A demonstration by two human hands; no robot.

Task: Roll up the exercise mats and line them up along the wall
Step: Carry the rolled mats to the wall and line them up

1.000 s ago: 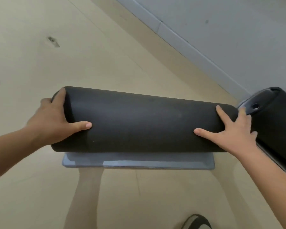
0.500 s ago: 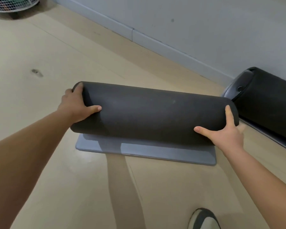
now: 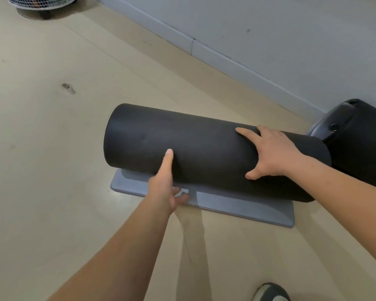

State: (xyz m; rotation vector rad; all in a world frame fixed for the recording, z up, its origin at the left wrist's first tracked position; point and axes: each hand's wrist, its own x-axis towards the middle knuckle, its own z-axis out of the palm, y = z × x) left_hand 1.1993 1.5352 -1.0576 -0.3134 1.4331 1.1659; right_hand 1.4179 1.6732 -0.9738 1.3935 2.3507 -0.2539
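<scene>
In the head view, the rolled mat (image 3: 182, 144) lies on the floor near the wall (image 3: 291, 40). The left hand (image 3: 164, 187) has left its end: thumb on the roll, fingers curled at the loose grey tail (image 3: 248, 208), grip unclear. The right hand (image 3: 271, 153) now lies spread on top, so the final turn looks next.

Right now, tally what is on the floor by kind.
Mats: 2 (near roll, roll by wall)
Wire basket: 1
Shoe: 1
Total: 4
</scene>
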